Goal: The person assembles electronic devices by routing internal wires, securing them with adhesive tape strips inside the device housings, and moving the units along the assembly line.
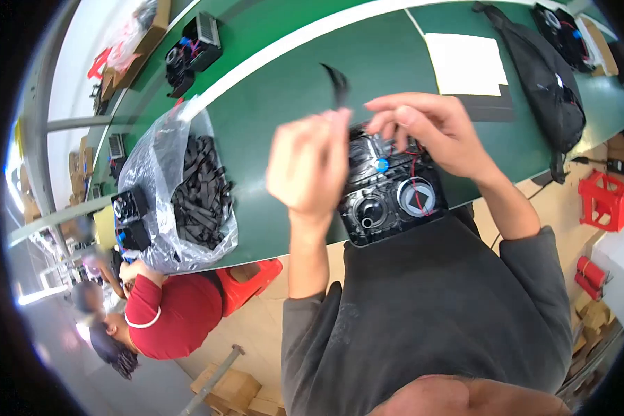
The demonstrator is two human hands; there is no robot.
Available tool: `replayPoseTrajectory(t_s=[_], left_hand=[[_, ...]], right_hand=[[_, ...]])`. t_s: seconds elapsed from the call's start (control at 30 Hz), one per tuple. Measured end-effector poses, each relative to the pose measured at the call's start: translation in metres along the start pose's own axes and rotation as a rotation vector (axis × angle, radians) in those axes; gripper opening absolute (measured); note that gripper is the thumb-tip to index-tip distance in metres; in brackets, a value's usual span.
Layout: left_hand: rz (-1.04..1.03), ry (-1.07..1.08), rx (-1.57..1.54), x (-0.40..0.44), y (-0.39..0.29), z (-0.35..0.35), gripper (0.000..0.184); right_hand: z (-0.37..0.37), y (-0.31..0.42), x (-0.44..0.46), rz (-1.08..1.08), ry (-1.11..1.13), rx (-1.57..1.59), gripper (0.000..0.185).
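Observation:
My left hand [308,163], blurred by motion, pinches a curved black strip [337,83] that sticks up from its fingertips. Below and between my hands lies a black plastic speaker housing [388,229] at the front edge of the table. Inside it show a round speaker with a silver ring [417,197], a blue round part [382,165] and thin red wires. My right hand [433,128] hovers over the far side of the housing, its fingers bent and apart, with nothing visible in them. Part of the housing is hidden under both hands.
Left on the green table [270,90] sits a clear plastic bag [149,159] full of black strips [202,197]. White paper [466,64] and a black bag [537,80] lie right. Other housings [194,52] stand farther off. A person in red [177,312] sits at left.

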State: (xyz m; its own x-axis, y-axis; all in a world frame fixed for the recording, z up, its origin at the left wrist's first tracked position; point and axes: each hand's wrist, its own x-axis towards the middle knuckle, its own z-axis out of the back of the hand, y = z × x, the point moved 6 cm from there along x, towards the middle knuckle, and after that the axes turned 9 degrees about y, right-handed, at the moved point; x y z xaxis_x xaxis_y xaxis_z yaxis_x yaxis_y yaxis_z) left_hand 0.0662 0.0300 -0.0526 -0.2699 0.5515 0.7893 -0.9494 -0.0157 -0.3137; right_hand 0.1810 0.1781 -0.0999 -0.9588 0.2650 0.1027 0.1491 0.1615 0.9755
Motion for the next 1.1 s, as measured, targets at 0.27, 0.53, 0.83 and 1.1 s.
replayPoseTrajectory(t_s=[0.27,0.53,0.83,1.1], left_hand=[[-0.18,0.257,-0.165,-0.027,-0.059,-0.018,0.038],[-0.195,0.552,-0.084,-0.047,-0.06,-0.035,0.031],[0.012,0.606,-0.153,-0.034,-0.033,-0.062,0.022],[0.086,0.682,-0.034,-0.023,-0.034,-0.083,0.019]], right_hand=[[0.027,-0.008,-0.044,-0.259,0.023,-0.06,0.022],[0.039,0.003,-0.06,-0.191,0.153,-0.546,0.018],[0.067,-0.017,-0.042,-0.137,0.101,-0.452,0.028],[0.103,-0.04,-0.023,-0.137,-0.071,-0.307,0.023]])
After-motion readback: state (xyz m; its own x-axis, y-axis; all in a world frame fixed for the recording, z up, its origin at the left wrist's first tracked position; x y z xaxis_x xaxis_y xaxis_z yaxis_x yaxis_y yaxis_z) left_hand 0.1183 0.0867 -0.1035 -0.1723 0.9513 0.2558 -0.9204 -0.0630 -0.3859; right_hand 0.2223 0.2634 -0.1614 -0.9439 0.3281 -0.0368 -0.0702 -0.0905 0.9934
